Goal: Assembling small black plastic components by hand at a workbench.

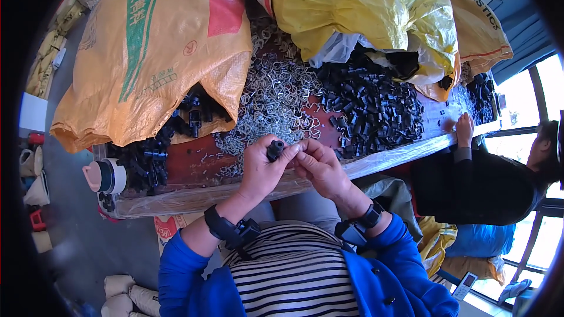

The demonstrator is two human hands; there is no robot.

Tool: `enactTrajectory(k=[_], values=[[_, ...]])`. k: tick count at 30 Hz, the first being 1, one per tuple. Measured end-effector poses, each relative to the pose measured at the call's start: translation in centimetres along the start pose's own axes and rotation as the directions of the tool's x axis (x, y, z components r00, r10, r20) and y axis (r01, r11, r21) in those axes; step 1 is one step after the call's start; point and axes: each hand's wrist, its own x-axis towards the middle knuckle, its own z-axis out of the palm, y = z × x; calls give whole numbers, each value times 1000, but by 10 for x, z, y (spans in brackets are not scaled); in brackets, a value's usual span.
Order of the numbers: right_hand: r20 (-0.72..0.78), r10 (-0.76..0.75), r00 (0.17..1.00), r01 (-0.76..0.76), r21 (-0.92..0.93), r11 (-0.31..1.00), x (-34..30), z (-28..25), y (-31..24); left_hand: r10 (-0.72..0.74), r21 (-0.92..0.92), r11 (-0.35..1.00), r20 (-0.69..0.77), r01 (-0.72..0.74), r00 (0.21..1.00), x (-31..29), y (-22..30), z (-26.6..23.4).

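Note:
My left hand is closed around a black plastic tubular fitting, whose end sticks up beside the thumb. My right hand has its fingers pinched together, meeting the left thumb and fingertips; whatever lies between them is too small or hidden to name. Both hands are over the table's near edge. Just beyond them spreads a heap of small silvery metal clips, with finer metal bits closer in. A pile of short black plastic pieces lies right of the clips.
An orange woven sack spills black fittings at left, near a white-and-pink lidded cup. A yellow sack stands at the back. Another person sits at right, one hand on the plastic-wrapped table edge.

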Motion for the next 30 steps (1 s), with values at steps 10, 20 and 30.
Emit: enactTrajectory(k=[10, 20, 30], values=[[213, -573, 791, 354, -924, 145, -3, -33, -18, -329, -308, 889, 84, 339, 941, 9, 1, 10], [-45, -352, 935, 245, -636, 732, -26, -27, -16, -350, -480, 686, 441, 546, 827, -4, 4, 12], [340, -550, 762, 455, -886, 83, -40, 5, -17, -302, -534, 591, 549, 605, 779, -25, 11, -3]])
